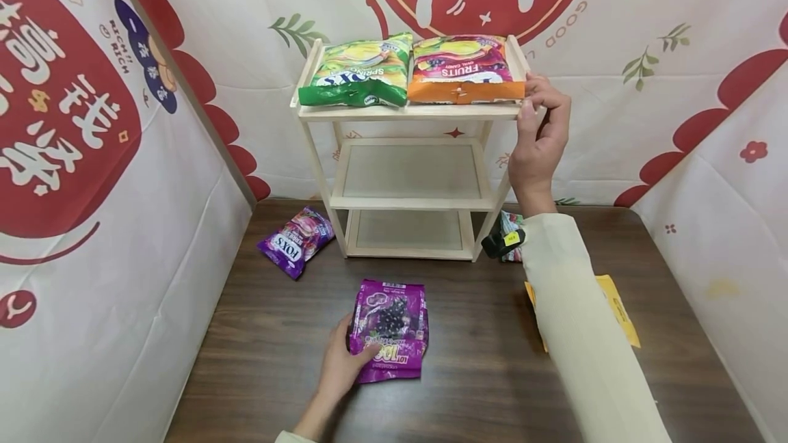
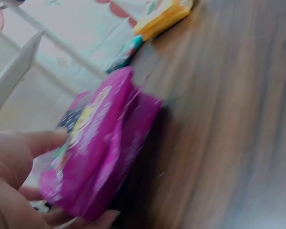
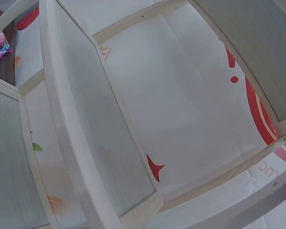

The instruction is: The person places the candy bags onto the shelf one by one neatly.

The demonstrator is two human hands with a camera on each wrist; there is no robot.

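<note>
My left hand (image 1: pixel 347 361) grips a purple candy bag (image 1: pixel 394 323) printed with dark berries, low over the table in front of the shelf. Up close in the left wrist view, the thumb lies on the bag's printed face and the fingers reach under it. My right hand (image 1: pixel 542 139) holds the top right corner of a pale wooden three-tier shelf (image 1: pixel 400 113), fingers curled over the edge beside an orange-edged fruit candy bag (image 1: pixel 464 67). Left of that bag, on the same top tier, lies a green candy bag (image 1: pixel 360 70). The right wrist view shows the shelf frame (image 3: pixel 69 119), not the hand.
A purple Fox's bag (image 1: pixel 298 241) lies on the table left of the shelf. At the right are a yellow packet (image 1: pixel 618 310), partly under the right sleeve, and a small green-and-red packet (image 1: pixel 511 224) behind the wrist. Printed cloth walls surround the brown table (image 1: pixel 265 361).
</note>
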